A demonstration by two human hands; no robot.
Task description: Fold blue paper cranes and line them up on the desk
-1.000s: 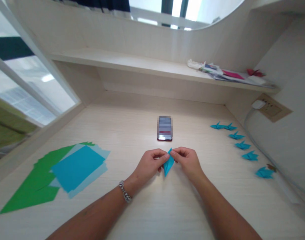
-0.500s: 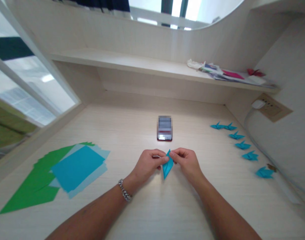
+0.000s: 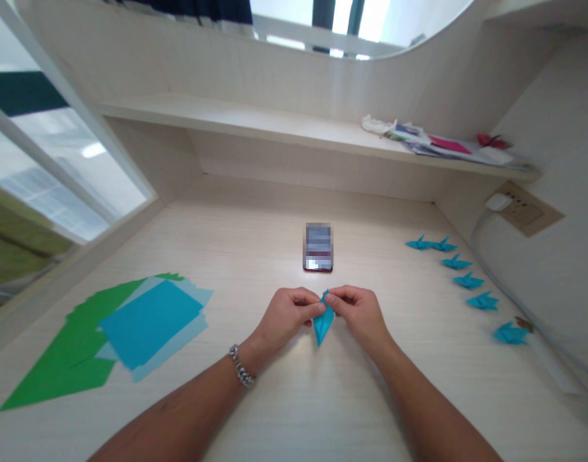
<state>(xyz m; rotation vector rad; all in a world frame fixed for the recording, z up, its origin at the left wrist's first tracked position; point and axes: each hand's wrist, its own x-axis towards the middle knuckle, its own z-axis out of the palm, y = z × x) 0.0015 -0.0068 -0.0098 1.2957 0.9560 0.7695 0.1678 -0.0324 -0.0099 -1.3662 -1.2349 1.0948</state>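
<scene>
A small folded piece of blue origami paper (image 3: 323, 326), long and diamond-shaped, is held over the middle of the desk, one point toward me. My left hand (image 3: 287, 316) pinches its left side between thumb and fingers; a chain bracelet circles that wrist. At the upper right edge, my right hand (image 3: 362, 313) grips the same paper with thumb and forefinger, close to its far tip. The fingertips hide part of the upper folds. Beyond the hands lies a phone (image 3: 318, 247) with a blurred screen.
Blue sheets (image 3: 152, 324) lie over green sheets (image 3: 58, 369) at the left. Several folded blue paper cranes (image 3: 468, 280) line the right side, beside a cable (image 3: 499, 282) running from a wall socket (image 3: 525, 208). Papers (image 3: 448, 146) rest on the shelf (image 3: 255, 122).
The right thumb has shifted slightly left onto the paper near its far tip, covering more of it. The left hand keeps its pinch, and everything else stays in place.
</scene>
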